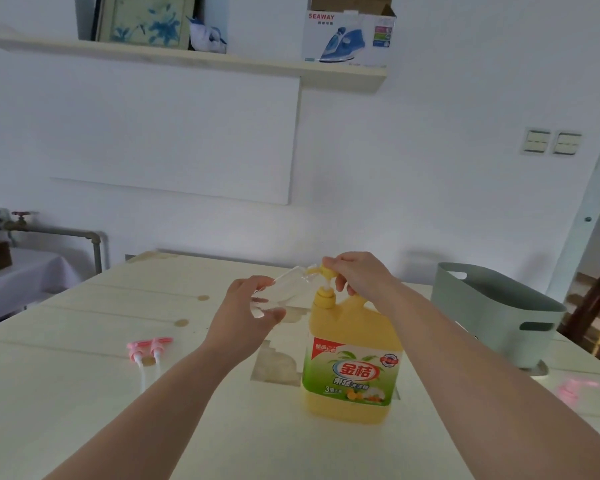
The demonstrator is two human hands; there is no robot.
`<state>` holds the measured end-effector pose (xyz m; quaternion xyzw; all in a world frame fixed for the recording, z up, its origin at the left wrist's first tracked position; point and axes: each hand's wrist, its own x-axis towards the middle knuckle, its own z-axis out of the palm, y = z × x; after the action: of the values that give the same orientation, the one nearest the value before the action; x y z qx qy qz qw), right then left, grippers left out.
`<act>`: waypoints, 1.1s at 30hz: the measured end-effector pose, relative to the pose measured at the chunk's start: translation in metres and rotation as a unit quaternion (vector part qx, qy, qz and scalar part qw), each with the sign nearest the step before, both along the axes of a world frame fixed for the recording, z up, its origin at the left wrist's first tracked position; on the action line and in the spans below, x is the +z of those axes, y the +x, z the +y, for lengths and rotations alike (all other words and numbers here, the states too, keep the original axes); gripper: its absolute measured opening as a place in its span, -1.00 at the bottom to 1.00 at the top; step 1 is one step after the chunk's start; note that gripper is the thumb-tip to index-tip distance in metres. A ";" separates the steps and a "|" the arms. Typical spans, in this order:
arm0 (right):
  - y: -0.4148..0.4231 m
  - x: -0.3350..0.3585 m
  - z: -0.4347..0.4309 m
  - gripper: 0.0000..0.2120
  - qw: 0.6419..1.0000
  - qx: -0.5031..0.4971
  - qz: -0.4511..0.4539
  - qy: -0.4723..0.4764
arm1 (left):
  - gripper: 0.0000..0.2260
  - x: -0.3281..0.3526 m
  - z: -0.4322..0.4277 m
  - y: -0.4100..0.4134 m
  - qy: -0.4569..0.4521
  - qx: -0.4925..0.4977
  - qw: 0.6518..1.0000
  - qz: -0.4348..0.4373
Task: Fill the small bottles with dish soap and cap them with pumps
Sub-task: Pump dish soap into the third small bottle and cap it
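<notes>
**Grip entry: we hold two items**

Our left hand (pixel 248 306) curls round the tilted bottle (pixel 286 289), mouth at the pump (pixel 326 271) spout. Our right hand (pixel 357 275) pinches that pump atop the jug (pixel 352 358). Pink pumps (pixel 149 348) lie on the table (pixel 84 393); a bin (pixel 492 317) stands right.

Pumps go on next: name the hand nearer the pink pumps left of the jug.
Left. The left hand, gripping the small bottle, is right of the pink pumps; the right hand is farther, atop the soap jug.
</notes>
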<state>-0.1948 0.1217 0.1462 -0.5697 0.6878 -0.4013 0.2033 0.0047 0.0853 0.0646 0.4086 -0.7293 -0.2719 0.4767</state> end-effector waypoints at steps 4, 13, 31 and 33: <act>0.000 -0.001 -0.002 -0.71 0.999 -0.009 0.039 -0.005 | -0.64 -0.004 -0.001 0.001 0.003 -0.006 1.000 0.006; -0.003 -0.007 -0.004 -0.67 0.997 -0.012 0.074 0.001 | -0.63 -0.003 0.001 -0.001 0.006 -0.016 1.000 -0.007; -0.005 -0.006 -0.005 -0.69 0.997 -0.007 0.073 0.003 | -0.51 -0.007 -0.001 0.001 -0.004 -0.025 0.999 -0.028; -0.006 -0.005 -0.003 -0.66 0.999 0.009 0.045 0.005 | -0.55 -0.008 -0.001 0.001 -0.003 -0.014 0.999 -0.029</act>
<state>-0.2007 0.1192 0.1411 -0.5920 0.6933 -0.3699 0.1791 0.0053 0.0844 0.0564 0.4048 -0.7494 -0.2638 0.4528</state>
